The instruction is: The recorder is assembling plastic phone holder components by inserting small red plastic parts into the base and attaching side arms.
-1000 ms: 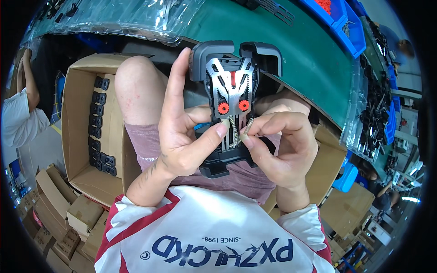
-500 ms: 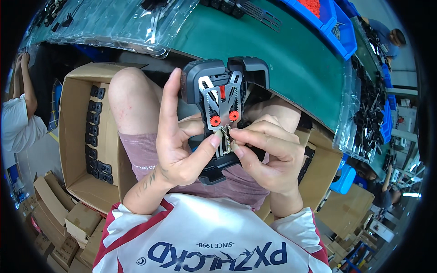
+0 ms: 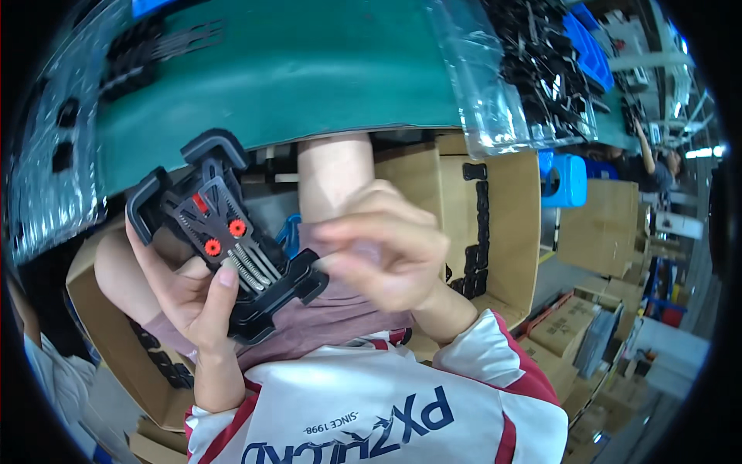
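Observation:
My left hand [image 3: 195,305] grips a black phone-holder-like clamp [image 3: 264,308] with corner jaws, tilted over my lap. Its thumb presses near the lower end of the mechanism, and its other fingers pass behind the body. A metal plate [image 3: 209,223] on the clamp carries a red tab [image 3: 200,203] and two small red gears [image 3: 237,228]. Coil springs [image 3: 249,267] lie side by side below the gears, near the thumb. My right hand [image 3: 390,251] is apart from the clamp, to its right. Motion smears its fingers, so any small thing in them cannot be made out.
A green table [image 3: 348,85] spans the far side, with black parts [image 3: 135,58] at left. Clear plastic [image 3: 495,108] and piled black pieces [image 3: 545,69] are at right. Cardboard boxes [image 3: 506,224] with black parts stand either side of my legs. A blue stool [image 3: 568,182] stands beyond.
My right hand has left the springs and moved right, away from the clamp. My left hand still holds the clamp, now tilted and further left in view. The whole view has swung right.

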`<state>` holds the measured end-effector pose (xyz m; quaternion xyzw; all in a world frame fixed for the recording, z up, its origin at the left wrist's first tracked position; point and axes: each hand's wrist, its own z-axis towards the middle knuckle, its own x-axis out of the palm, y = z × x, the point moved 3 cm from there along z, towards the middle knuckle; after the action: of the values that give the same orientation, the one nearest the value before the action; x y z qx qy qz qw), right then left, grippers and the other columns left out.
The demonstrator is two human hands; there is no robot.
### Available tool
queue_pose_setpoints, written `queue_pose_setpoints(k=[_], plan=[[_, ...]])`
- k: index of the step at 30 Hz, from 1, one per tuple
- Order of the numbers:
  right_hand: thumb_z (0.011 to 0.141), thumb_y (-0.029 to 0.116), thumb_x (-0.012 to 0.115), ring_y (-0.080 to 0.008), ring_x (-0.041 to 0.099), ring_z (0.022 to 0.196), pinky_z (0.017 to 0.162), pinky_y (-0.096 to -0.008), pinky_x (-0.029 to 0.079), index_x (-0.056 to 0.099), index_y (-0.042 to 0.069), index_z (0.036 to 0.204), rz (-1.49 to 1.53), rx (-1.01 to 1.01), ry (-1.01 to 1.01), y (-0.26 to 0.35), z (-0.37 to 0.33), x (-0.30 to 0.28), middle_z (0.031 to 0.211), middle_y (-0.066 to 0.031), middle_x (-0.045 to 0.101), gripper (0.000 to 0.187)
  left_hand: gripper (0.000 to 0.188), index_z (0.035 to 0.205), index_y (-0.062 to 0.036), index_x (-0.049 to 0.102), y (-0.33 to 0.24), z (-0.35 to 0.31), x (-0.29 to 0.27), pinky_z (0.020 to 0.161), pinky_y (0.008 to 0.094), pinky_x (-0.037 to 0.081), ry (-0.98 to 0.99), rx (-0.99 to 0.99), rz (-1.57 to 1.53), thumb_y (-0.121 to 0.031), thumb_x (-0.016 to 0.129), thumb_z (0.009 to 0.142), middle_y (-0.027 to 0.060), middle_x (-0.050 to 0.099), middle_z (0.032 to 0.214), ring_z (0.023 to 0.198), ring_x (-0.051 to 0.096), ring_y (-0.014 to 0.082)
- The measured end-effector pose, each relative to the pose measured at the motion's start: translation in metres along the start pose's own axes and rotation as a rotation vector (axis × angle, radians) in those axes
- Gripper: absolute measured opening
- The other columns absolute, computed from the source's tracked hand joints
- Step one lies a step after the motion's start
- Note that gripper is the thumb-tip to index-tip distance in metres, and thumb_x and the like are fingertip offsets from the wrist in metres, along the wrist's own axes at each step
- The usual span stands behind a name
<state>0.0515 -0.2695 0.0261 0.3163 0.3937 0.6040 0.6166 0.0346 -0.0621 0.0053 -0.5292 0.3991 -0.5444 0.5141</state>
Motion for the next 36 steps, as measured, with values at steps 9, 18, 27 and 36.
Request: queue_pose_setpoints(k=[9,18,27,36], plan=[[0.08,0.011,0.066,-0.016,0.057,0.075,0.068,-0.0264,0.046,0.06,-0.003,0.106,-0.716,0.775,-0.805,-0.208,-0.186,-0.259,0.089,-0.0108,0.064,0.03,0.092,0.148,-0.0114,-0.006,0.021,0.008,0.039,0.057,0.0179,0.042,0.215,-0.077,-0.132,0.01,0.05,0.079,0.0259,0.058,0.109,0.061,0.055,0.0138],[0.079,0.025,0.067,-0.0294,0.06,0.096,0.083,-0.0374,0.048,0.042,0.001,0.132,-1.155,1.277,-0.32,-0.362,-0.303,-0.389,0.11,-0.0186,0.061,0.064,0.088,0.148,-0.0095,-0.004,0.021,0.016,0.06,0.048,0.0158,0.031,0.17,-0.068,0.017,0.007,0.05,0.081,0.0222,0.06,0.098,0.05,0.043,0.0083],[0.082,0.04,0.059,-0.0345,0.056,0.109,0.086,-0.0459,0.047,0.039,0.005,0.137,-0.954,0.69,-0.437,-0.309,-0.189,-0.27,0.123,-0.0199,0.056,0.069,0.078,0.145,-0.0038,0.008,0.017,0.022,0.063,0.049,0.0141,0.029,0.115,-0.099,0.068,0.006,0.051,0.081,0.0139,0.064,0.081,0.05,0.042,0.0072],[0.079,0.03,0.067,-0.0306,0.061,0.095,0.081,-0.0406,0.048,0.056,0.0,0.117,-1.108,1.101,-0.289,-0.335,-0.265,-0.305,0.109,-0.0178,0.062,0.05,0.066,0.139,-0.0019,0.024,0.018,0.026,0.05,0.051,0.0137,0.033,0.039,-0.229,-0.037,0.009,0.051,0.08,0.014,0.065,0.085,0.054,0.046,0.0081]])
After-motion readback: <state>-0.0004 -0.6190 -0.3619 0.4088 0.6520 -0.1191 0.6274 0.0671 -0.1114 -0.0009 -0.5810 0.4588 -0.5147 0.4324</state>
